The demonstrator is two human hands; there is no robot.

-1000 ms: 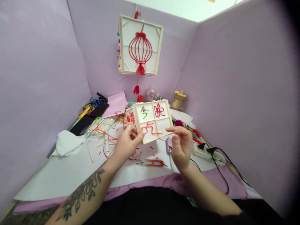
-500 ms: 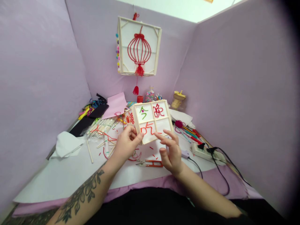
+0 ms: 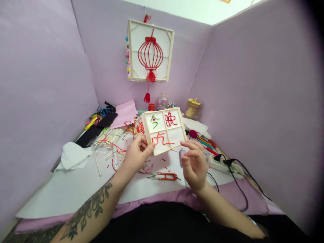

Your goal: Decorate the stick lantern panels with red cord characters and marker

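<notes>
Left hand (image 3: 138,152) grips the framed box (image 3: 174,135) at its lower left corner — box tilted, held over the middle of the tabletop (image 3: 76,189). Right hand (image 3: 194,165) stands half open, fingers parted, beside the box's right edge; fingertip contact cannot be confirmed. Orange-handled snips (image 3: 167,174) lie nearer; a larger lantern (image 3: 152,50) hangs at the far side.

Left hand (image 3: 138,152): most fingertips hidden behind the framed box (image 3: 166,129), center frame. Box's back not visible; side-panel lettering too small to read. Right hand (image 3: 194,163) covers most of the lilac tool (image 3: 181,155); fingertip contact with box corner unclear. Jar (image 3: 162,103) base blocked by box. Left forearm (image 3: 92,204) cut by bottom edge. Orange item (image 3: 225,1) clipped up top.
</notes>
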